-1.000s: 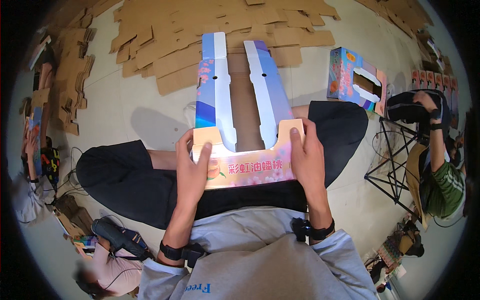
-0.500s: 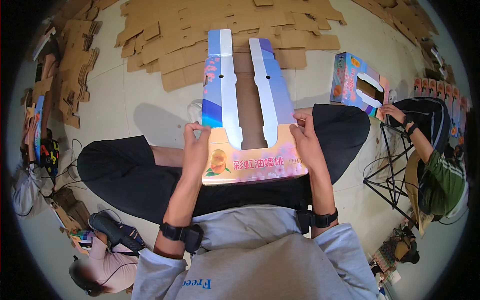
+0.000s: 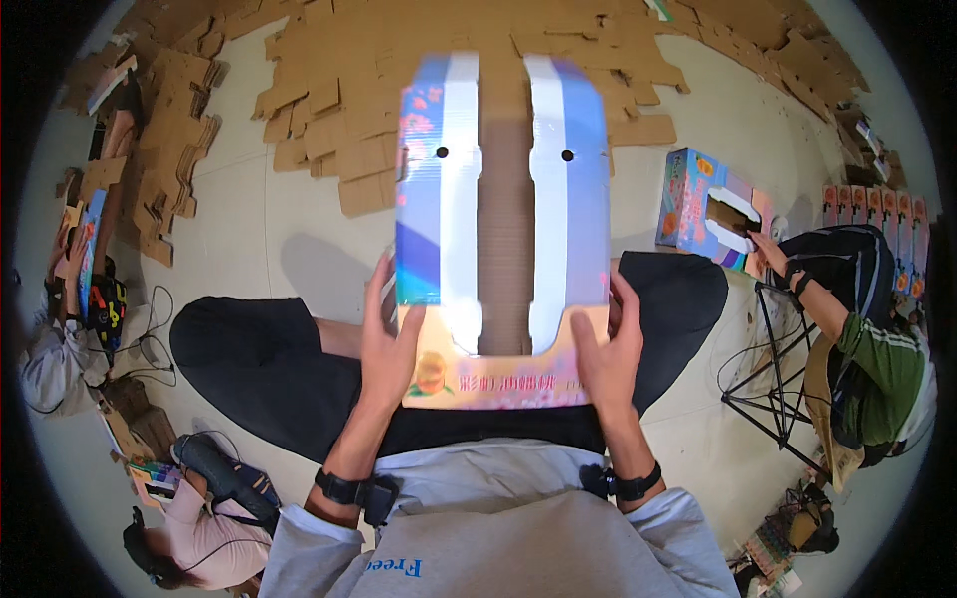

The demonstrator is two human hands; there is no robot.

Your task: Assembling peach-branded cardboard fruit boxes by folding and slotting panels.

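A printed cardboard fruit box, blue and purple with a peach-coloured near end, is between my hands above my lap. Two long side panels with white inner strips and a dark round hole each flank a gap that shows brown cardboard inside. My left hand grips the near left corner, thumb on top and fingers along the side. At the near right corner my right hand holds the box in the same way. The fingertips under the box are partly hidden. The far end is slightly blurred.
Flattened brown cardboard sheets spread over the floor ahead. To the right, another person's hand touches a similar box, near a black folding stool frame. Several boxes stand in a row at far right. Other people sit at left.
The box has come nearer to me and looks larger, with its side panels farther apart. My hands have shifted lower on its near corners, from the top edges to its sides.
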